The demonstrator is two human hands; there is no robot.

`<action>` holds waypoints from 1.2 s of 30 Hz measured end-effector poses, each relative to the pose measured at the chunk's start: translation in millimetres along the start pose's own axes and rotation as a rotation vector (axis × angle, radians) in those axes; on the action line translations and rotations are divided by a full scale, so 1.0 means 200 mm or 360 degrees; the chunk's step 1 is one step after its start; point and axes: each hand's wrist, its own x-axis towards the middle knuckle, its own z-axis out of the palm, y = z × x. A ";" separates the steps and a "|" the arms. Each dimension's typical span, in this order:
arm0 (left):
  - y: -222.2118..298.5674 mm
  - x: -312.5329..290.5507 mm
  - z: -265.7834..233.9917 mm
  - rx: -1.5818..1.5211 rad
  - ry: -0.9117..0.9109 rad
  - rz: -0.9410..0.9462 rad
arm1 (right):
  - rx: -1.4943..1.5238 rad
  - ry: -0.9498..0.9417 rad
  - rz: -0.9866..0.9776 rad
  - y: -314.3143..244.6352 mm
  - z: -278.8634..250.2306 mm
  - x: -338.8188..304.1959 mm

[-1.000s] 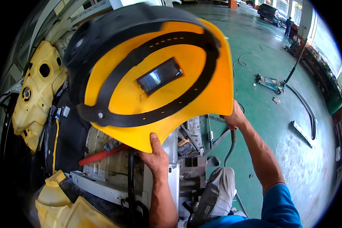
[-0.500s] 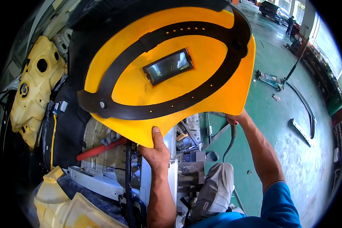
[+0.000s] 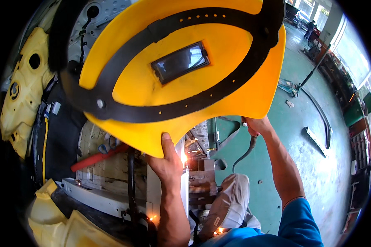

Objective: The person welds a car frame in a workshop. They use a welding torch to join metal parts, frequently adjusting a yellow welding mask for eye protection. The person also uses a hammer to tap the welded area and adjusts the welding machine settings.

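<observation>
A yellow welding mask [image 3: 218, 49] with a black headband and a small dark window fills the upper middle, its inner side toward me. My left hand [image 3: 167, 164] grips its lower edge, thumb on the near face. Partly behind the mask's lower right corner, my right hand [image 3: 259, 125] is closed round the red handle of a welding torch [image 3: 252, 132]. A ribbed cable hangs down from that handle. The torch's front end is hidden behind the mask. A bright welding glow [image 3: 184, 158] shows just right of my left hand, beside a pale metal sill [image 3: 153, 185].
A red bar-shaped tool [image 3: 97, 158] lies on the stripped car floor at left. Yellow moulded pads [image 3: 24, 86] stand far left and lower left. Below the glow is a vise-like metal block [image 3: 202, 177]. A floor jack [image 3: 290, 87] and a metal strip [image 3: 316, 142] lie right.
A bright glow and scattered sparks have appeared near my left hand and below. The mask sits slightly higher and its left side further left in view. Both hands keep their grip.
</observation>
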 end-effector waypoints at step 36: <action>-0.13 0.22 -0.14 0.0599 0.0478 0.0263 | -0.0055 0.0085 -0.0063 -0.05 -0.23 -0.47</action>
